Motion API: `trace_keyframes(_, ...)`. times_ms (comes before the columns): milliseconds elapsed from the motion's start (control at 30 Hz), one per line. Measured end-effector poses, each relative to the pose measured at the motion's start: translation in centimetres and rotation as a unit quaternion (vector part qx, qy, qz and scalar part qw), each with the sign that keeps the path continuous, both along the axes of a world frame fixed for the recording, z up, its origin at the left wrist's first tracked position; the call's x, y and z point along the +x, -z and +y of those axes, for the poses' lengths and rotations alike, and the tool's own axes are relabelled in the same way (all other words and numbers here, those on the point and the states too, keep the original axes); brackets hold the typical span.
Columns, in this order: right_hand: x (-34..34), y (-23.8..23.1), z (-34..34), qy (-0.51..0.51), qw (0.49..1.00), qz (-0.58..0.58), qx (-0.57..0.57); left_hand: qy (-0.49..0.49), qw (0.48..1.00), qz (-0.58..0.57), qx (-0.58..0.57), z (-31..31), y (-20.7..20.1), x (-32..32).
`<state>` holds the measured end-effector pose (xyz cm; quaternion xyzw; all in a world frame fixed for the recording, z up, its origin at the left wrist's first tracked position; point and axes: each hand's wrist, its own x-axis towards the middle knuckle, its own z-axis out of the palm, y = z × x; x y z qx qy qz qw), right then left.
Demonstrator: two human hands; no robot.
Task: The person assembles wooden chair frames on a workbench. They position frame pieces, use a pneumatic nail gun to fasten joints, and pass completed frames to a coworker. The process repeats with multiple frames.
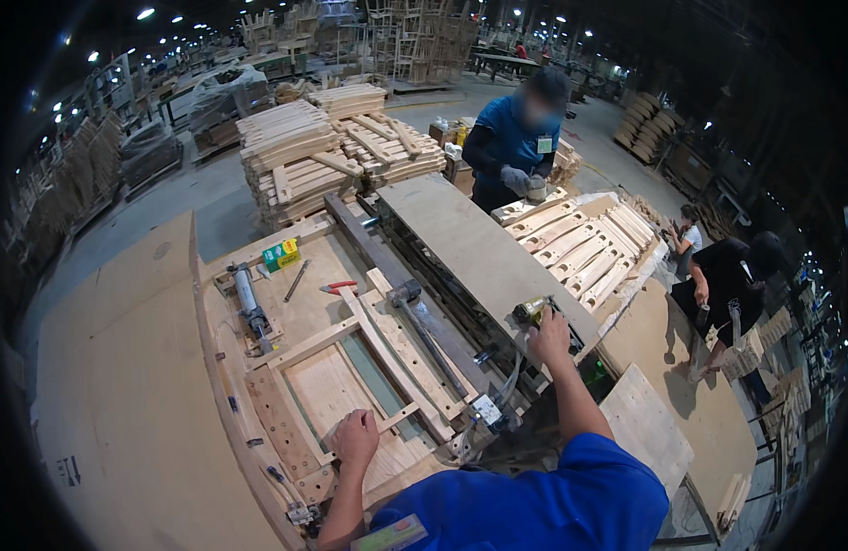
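My left hand (354, 438) rests in a loose fist on the near rail of a pale wooden frame (369, 354) lying on a plywood jig table (121, 367). My right hand (549, 336) reaches forward and grips a small yellow-and-black power tool (532, 310) at the edge of a long grey board (484, 253). A hammer (422, 321) lies along the frame between my hands.
A silver pneumatic cylinder (251, 308), red-handled pliers (338, 287) and a green-yellow box (281, 254) lie on the jig. Stacks of wooden parts (295, 156) stand behind. A person in blue (516, 138) works across the bench; another in black (727, 285) crouches at right.
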<state>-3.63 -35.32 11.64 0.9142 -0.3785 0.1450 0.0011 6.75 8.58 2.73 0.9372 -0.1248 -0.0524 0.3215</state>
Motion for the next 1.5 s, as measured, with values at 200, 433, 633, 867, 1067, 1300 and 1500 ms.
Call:
trace_keyframes(200,-0.2,-1.3,-2.7,0.023,0.985,0.063,0.156,-0.005,0.999,-0.029,-0.018,0.2,0.3,-0.1)
trace_keyframes(433,-2.2,-5.9,-1.4,0.006,0.913,-0.137,0.384,-0.012,0.976,-0.027,-0.215,0.6,2.0,-0.2)
trace_keyframes(633,-2.2,-10.9,11.2,-0.144,0.794,-0.137,0.574,0.003,0.945,0.050,-0.324,-1.5,-2.4,-4.4)
trace_keyframes(867,-0.5,-5.2,19.0,-0.170,0.705,-0.087,0.683,0.182,0.795,0.389,-0.429,-7.4,0.1,-6.6)
trace_keyframes(1067,-0.2,-0.5,19.7,-0.152,0.712,-0.067,0.683,0.165,0.762,0.436,-0.449,-8.7,0.6,-6.6)
trace_keyframes(1300,0.0,0.2,21.0,-0.158,0.737,-0.035,0.657,0.075,0.693,0.524,-0.490,-8.5,0.8,-7.0)
trace_keyframes(1500,-0.2,0.2,22.2,-0.164,0.762,-0.025,0.625,0.093,0.680,0.559,-0.465,-8.4,2.1,-6.9)
